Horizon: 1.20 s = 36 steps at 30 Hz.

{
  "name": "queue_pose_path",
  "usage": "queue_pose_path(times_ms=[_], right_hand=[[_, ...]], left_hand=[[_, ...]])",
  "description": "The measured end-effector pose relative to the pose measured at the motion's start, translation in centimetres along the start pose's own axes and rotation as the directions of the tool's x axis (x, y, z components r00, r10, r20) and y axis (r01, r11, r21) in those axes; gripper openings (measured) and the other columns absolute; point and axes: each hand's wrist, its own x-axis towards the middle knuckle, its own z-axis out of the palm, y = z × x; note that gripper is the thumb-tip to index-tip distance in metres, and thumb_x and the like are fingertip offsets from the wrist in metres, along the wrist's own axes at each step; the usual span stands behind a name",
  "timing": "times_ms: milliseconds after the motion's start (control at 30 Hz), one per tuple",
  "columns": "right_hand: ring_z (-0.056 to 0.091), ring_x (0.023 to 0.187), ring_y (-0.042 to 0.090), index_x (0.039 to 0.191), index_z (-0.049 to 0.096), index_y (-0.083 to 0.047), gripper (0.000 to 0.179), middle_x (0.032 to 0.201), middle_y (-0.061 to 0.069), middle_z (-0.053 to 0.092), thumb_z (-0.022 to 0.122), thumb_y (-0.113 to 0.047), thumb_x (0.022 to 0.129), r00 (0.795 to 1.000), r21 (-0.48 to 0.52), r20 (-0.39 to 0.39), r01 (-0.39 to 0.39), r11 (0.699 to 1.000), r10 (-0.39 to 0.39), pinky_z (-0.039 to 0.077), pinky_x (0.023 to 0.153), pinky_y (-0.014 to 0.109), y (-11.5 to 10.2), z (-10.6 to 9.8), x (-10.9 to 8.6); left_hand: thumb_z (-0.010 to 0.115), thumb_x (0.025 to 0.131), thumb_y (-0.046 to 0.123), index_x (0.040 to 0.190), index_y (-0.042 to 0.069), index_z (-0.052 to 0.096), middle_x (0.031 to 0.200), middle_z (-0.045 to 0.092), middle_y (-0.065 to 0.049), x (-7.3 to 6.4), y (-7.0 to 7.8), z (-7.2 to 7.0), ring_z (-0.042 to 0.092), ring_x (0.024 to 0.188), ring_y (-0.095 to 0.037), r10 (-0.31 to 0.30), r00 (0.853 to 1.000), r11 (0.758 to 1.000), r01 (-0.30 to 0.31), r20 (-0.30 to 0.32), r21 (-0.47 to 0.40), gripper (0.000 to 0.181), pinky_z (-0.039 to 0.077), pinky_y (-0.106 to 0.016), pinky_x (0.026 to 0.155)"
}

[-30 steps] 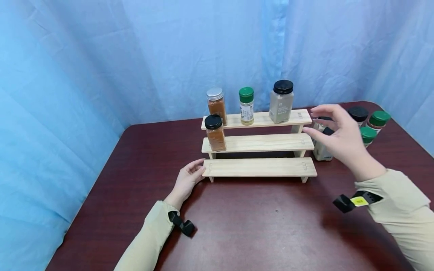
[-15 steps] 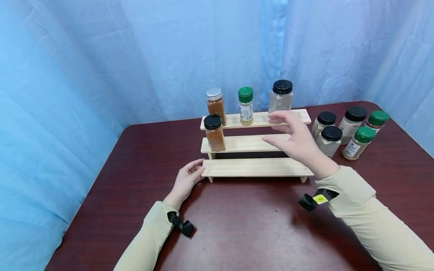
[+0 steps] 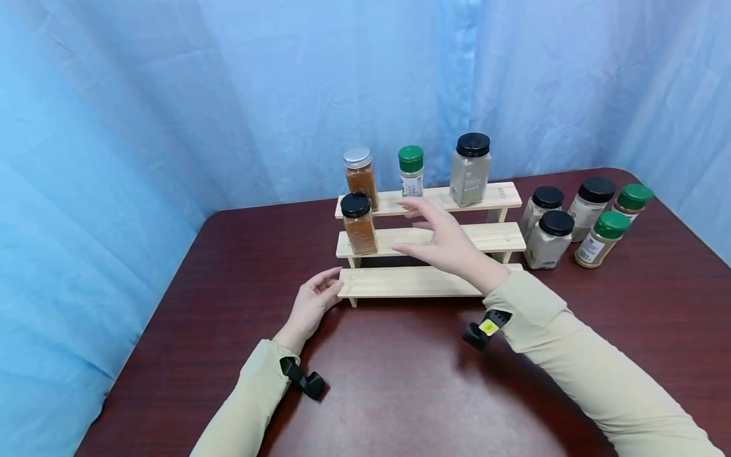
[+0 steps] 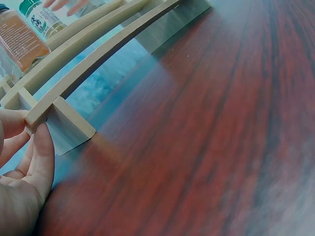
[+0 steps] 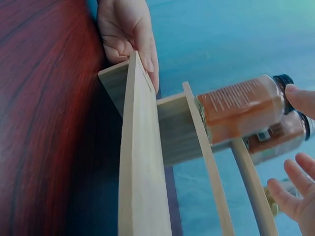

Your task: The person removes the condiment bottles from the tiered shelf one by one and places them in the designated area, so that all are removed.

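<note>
A three-step wooden spice rack (image 3: 411, 283) stands on the table. At its left end my left hand (image 3: 311, 304) pinches the lowest board between thumb and fingers, plain in the left wrist view. My right hand (image 3: 442, 241) hovers over the middle step, fingers spread apart with nothing between them. Just left of it, a black-lidded jar of orange-brown spice (image 3: 360, 228) stands upright on the middle step. Behind on the top step are a silver-lidded spice jar (image 3: 361, 178), a green-capped spice bottle (image 3: 411, 168) partly hidden by my right hand, and a black-lidded grey jar (image 3: 471, 171).
Right of the rack, several more spice jars stand grouped on the table, among them a black-lidded jar (image 3: 548, 241) and a green-capped bottle (image 3: 602, 238). A blue curtain (image 3: 320, 82) hangs behind the dark red table (image 3: 400, 381).
My right hand has moved left from beside the jars at the right, across the rack, towards the black-lidded orange-brown jar. My left hand has kept its hold on the rack.
</note>
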Motion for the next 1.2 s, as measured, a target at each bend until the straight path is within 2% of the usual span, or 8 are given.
queue_pose_path(times_ms=[267,567,900,1200], right_hand=[[0.047,0.120,0.029,0.141,0.040,-0.007,0.073,0.136,0.016,0.041,0.078,-0.011,0.078,0.999,-0.038,0.031,0.032,0.999,-0.031,0.044,0.101,0.042,-0.6,1.5,1.5],[0.045,0.122,0.031,0.143,0.039,-0.012,0.075,0.137,0.015,0.040,0.077,-0.015,0.079,0.997,-0.042,0.052,0.061,0.997,-0.059,0.044,0.100,0.044,-0.3,2.9,2.6],[0.049,0.122,0.031,0.147,0.029,-0.019,0.081,0.139,0.015,0.037,0.076,-0.014,0.080,0.997,-0.018,0.072,0.024,1.000,-0.022,0.045,0.099,0.044,0.4,4.1,2.6],[0.050,0.123,0.031,0.145,0.025,-0.019,0.079,0.134,0.018,0.045,0.073,-0.007,0.082,1.000,0.031,0.020,0.003,1.000,-0.003,0.042,0.103,0.040,0.6,5.5,2.8]], left_hand=[[0.053,0.093,-0.003,0.133,-0.006,0.048,0.084,0.055,0.004,-0.1,0.1,0.1,0.056,0.071,-0.002,0.005,1.000,1.000,-0.005,-0.001,0.007,0.040,0.050,-0.016,0.065],[0.052,0.093,-0.005,0.132,-0.009,0.047,0.083,0.054,0.004,-0.2,0.3,0.2,0.056,0.072,-0.002,0.004,1.000,0.999,-0.005,-0.004,-0.039,0.040,0.051,-0.016,0.067],[0.052,0.093,-0.004,0.133,-0.008,0.047,0.084,0.053,0.003,-0.2,0.2,0.3,0.057,0.073,-0.003,-0.001,1.000,0.999,0.001,-0.001,-0.037,0.040,0.051,-0.016,0.068],[0.052,0.093,-0.005,0.133,-0.009,0.046,0.083,0.055,0.004,-0.1,0.1,0.2,0.058,0.072,-0.002,0.004,1.000,0.998,-0.004,0.001,-0.057,0.040,0.051,-0.016,0.068]])
